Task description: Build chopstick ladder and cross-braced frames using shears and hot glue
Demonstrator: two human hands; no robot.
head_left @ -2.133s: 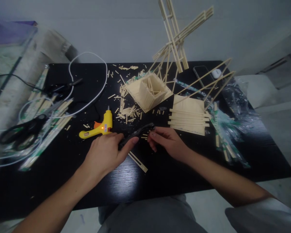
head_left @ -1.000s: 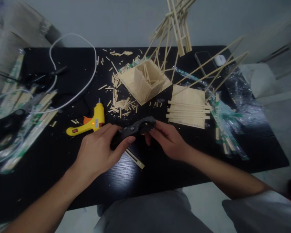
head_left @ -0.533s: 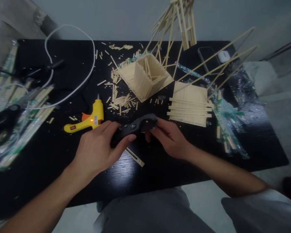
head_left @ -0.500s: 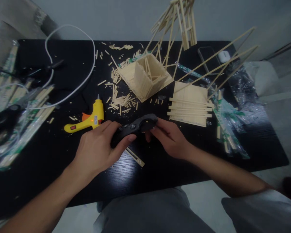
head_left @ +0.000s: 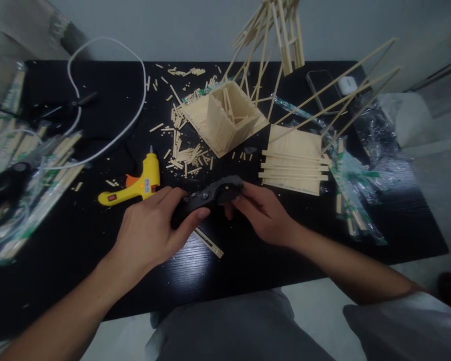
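Observation:
A black hand tool [head_left: 210, 194] with small round screws or buttons and a curved head is held over the table's front half. My left hand [head_left: 150, 225] is closed around its handle, thumb along the near side. At the tool's head, the fingers of my right hand [head_left: 263, 215] are pinched against its end; some fingertips are hidden behind it. Beneath the tool, a pair of thin wooden sticks [head_left: 209, 242] lies on the table. Just left of the tool rests a yellow glue gun [head_left: 135, 186] with an orange trigger, its nozzle pointing away from me.
A wooden stick box on a base [head_left: 231, 120] stands at the back centre, beside scattered cut sticks [head_left: 190, 156]. To its right lies a wooden panel with long sticks [head_left: 293, 165]. Wrapped chopsticks [head_left: 48, 190], a white cable [head_left: 130, 123] and a phone [head_left: 323, 87] are on the black table [head_left: 285, 268].
Almost nothing differs. The view has shifted very slightly; both hands keep the same hold on the black hand tool.

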